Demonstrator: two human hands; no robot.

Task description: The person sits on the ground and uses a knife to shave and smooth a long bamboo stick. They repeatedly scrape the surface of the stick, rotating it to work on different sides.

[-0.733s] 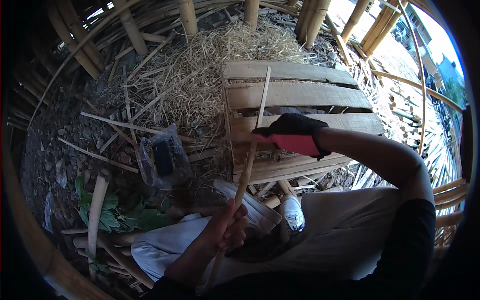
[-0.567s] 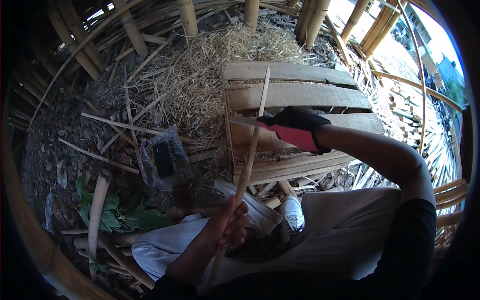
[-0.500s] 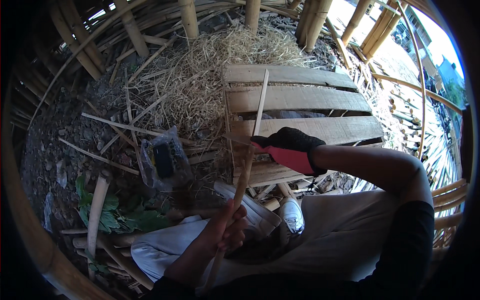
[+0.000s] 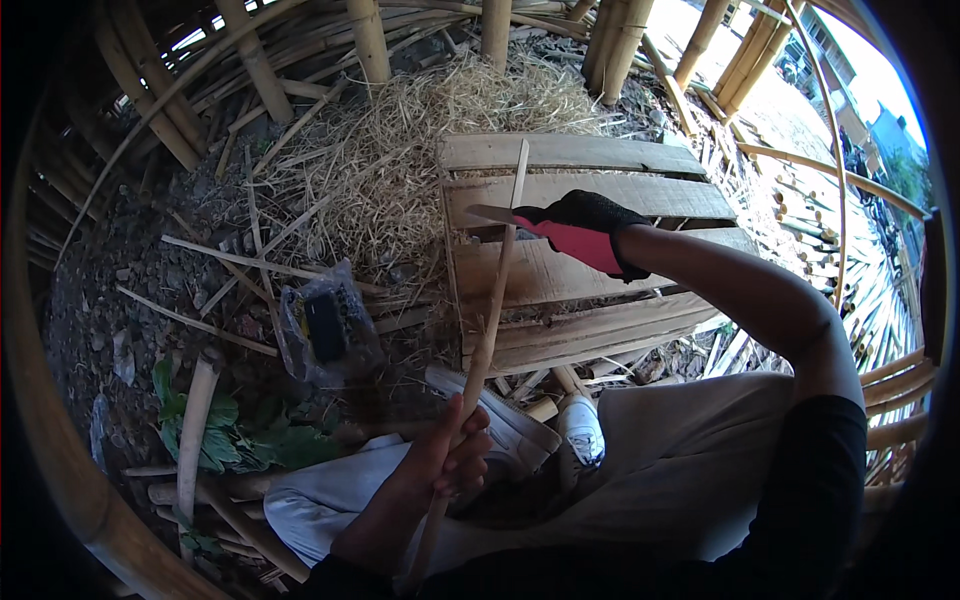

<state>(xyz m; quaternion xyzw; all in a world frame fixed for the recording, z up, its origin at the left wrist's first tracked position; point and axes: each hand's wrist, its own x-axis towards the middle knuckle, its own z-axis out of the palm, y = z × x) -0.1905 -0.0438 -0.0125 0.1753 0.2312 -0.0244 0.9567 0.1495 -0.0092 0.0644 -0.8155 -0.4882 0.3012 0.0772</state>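
Observation:
My bare left hand [image 4: 452, 458] is wrapped around the lower part of a long, thin bamboo strip [image 4: 496, 300]. The strip slants up and away from me, its pale far end lying over a slatted wooden crate [image 4: 620, 193]. On my right hand [image 4: 585, 232] is a black and red glove, closed around a knife whose handle is hidden in the grip. The knife blade [image 4: 487, 213] sticks out leftward from the fist and crosses the upper part of the strip, apparently against it.
Pale shavings [image 4: 390, 150] are heaped behind and left of the crate. A dark phone-like object in a clear plastic bag [image 4: 328, 322] lies on the ground at left, near green leaves [image 4: 215, 425]. Upright bamboo poles [image 4: 368, 40] line the back; cut bamboo pieces [image 4: 810, 245] lie at right.
My right hand and the knife have moved up along the strip, away from me. My left hand keeps its hold with little movement.

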